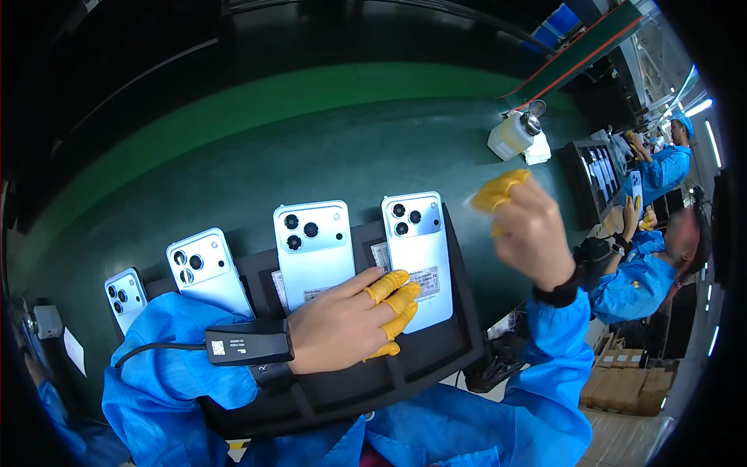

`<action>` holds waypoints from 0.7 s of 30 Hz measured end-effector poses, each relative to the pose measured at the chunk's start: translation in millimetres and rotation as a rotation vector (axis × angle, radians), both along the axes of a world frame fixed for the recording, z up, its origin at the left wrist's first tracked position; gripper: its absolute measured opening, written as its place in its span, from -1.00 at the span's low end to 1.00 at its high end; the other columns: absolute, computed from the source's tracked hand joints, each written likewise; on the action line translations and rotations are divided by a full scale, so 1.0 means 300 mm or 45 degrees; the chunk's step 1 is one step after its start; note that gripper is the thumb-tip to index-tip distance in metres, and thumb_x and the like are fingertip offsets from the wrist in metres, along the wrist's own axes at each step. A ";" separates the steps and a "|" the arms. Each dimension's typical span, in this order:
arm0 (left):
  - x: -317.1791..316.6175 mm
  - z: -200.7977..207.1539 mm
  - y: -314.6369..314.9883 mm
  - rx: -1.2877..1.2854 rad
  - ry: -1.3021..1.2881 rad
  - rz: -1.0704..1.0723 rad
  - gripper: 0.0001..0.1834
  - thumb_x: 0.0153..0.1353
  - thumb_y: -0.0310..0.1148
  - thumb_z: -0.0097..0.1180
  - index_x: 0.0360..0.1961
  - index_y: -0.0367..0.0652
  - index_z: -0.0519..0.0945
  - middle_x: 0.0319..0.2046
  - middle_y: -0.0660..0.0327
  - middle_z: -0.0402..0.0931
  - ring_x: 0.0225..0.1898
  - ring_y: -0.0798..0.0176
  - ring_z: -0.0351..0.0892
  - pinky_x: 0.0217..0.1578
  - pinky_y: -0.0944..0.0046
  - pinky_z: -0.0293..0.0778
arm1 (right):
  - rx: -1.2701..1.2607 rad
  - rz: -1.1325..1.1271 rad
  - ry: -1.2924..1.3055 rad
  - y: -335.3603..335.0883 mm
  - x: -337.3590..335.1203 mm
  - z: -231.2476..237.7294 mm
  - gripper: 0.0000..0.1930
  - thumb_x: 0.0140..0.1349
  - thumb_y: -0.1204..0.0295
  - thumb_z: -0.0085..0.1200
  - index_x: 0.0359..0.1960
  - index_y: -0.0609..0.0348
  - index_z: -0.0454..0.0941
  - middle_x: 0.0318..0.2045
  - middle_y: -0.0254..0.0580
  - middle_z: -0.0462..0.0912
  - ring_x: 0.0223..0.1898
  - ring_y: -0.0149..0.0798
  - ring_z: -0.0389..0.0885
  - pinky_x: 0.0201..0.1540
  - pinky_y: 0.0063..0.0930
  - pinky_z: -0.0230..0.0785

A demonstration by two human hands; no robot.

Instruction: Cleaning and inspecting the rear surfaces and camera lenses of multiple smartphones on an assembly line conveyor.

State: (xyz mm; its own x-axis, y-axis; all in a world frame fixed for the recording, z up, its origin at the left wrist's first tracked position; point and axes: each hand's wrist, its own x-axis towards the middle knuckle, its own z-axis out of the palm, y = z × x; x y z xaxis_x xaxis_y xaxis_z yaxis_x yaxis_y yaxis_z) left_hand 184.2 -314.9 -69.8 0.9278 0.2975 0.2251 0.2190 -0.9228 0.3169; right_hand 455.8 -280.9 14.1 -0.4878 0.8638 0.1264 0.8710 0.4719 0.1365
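Note:
Several pale blue phones lie back side up, camera lenses toward the far side, in a black slotted tray (464,331). My left hand (342,323), in yellow finger cots, rests with its fingers apart on the lower part of the rightmost phone (421,245), beside a printed label. Its wrist and palm cover the lower part of the neighbouring phone (315,257). Raised to the right of the tray is my right hand (533,233), blurred, its yellow-capped fingers curled together. Something small and whitish shows at those fingertips, too smeared to name.
On the green table (311,148) a whitish pump bottle (511,138) stands beside white wipes (538,150). Farther right is another black rack (577,171) of phones. Two people in blue work clothes are at the right, one with a phone (636,184) in hand.

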 end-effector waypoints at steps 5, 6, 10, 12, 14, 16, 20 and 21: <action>-0.004 -0.017 0.005 -0.050 -0.019 -0.014 -0.49 0.18 -0.09 0.14 0.08 -0.18 0.51 0.14 0.12 0.43 0.26 0.06 0.30 0.33 0.05 0.11 | 0.146 0.696 0.425 -0.015 -0.164 -0.155 -0.70 -0.16 0.50 0.15 -0.28 0.18 0.64 -0.28 -0.19 0.59 -0.18 -0.15 0.59 -0.16 -0.36 0.53; -0.006 -0.013 0.006 -0.051 -0.012 -0.018 -0.49 0.18 -0.09 0.14 0.08 -0.18 0.51 0.14 0.12 0.43 0.26 0.06 0.30 0.33 0.05 0.11 | 0.147 0.691 0.431 -0.017 -0.152 -0.166 -0.70 -0.16 0.50 0.15 -0.28 0.18 0.64 -0.28 -0.19 0.59 -0.18 -0.15 0.59 -0.16 -0.36 0.53; -0.012 0.003 0.011 -0.075 -0.018 -0.008 -0.48 0.19 -0.10 0.14 0.09 -0.19 0.51 0.12 0.10 0.44 0.25 0.05 0.31 0.33 0.04 0.11 | 0.104 0.541 0.216 -0.025 0.005 -0.133 -0.76 -0.28 0.54 0.15 -0.45 0.21 0.65 -0.40 -0.18 0.56 -0.27 -0.16 0.58 -0.18 -0.35 0.54; -0.004 0.004 0.015 -0.063 0.005 -0.014 -0.48 0.19 -0.10 0.13 0.09 -0.20 0.51 0.13 0.10 0.44 0.26 0.05 0.31 0.33 0.04 0.11 | 0.148 0.203 0.003 -0.028 0.102 -0.112 -0.86 -0.34 0.60 0.16 -0.61 0.24 0.56 -0.55 -0.13 0.50 -0.41 -0.12 0.54 -0.34 -0.33 0.49; 0.002 0.006 0.017 -0.024 0.056 -0.028 -0.47 0.19 -0.09 0.13 0.09 -0.21 0.50 0.13 0.09 0.44 0.26 0.03 0.31 0.32 0.03 0.12 | 0.196 0.041 0.026 -0.046 0.141 -0.086 -0.87 -0.32 0.62 0.19 -0.61 0.25 0.56 -0.55 -0.12 0.51 -0.46 -0.11 0.52 -0.37 -0.32 0.47; 0.002 0.007 0.014 -0.019 0.053 -0.027 -0.46 0.19 -0.08 0.13 0.09 -0.21 0.50 0.13 0.08 0.43 0.25 0.03 0.31 0.32 0.03 0.12 | 0.253 0.131 0.211 -0.021 0.089 -0.090 -0.87 -0.31 0.62 0.20 -0.61 0.25 0.56 -0.55 -0.12 0.51 -0.47 -0.12 0.52 -0.37 -0.33 0.47; -0.003 0.012 0.015 -0.095 0.015 -0.018 -0.46 0.19 -0.07 0.13 0.08 -0.22 0.51 0.13 0.08 0.43 0.24 0.02 0.31 0.31 0.03 0.14 | 0.194 0.375 0.533 0.053 -0.119 -0.144 -0.94 -0.18 0.60 0.16 -0.58 0.25 0.57 -0.54 -0.15 0.50 -0.44 -0.16 0.52 -0.33 -0.34 0.48; -0.003 0.013 0.017 -0.091 0.025 -0.027 -0.46 0.19 -0.07 0.13 0.08 -0.22 0.51 0.13 0.08 0.43 0.24 0.02 0.31 0.31 0.03 0.14 | 0.141 0.371 0.485 0.058 -0.156 -0.152 -0.95 -0.15 0.60 0.14 -0.57 0.25 0.57 -0.53 -0.15 0.51 -0.41 -0.15 0.53 -0.31 -0.34 0.49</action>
State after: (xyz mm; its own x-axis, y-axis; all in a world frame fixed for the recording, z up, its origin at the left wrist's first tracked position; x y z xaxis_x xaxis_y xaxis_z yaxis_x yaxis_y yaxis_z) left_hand 183.4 -309.9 -65.8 0.9379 0.2927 0.1861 0.2067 -0.9025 0.3778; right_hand 409.0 -263.4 -31.5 -0.6085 0.6695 0.4260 0.7025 0.7042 -0.1033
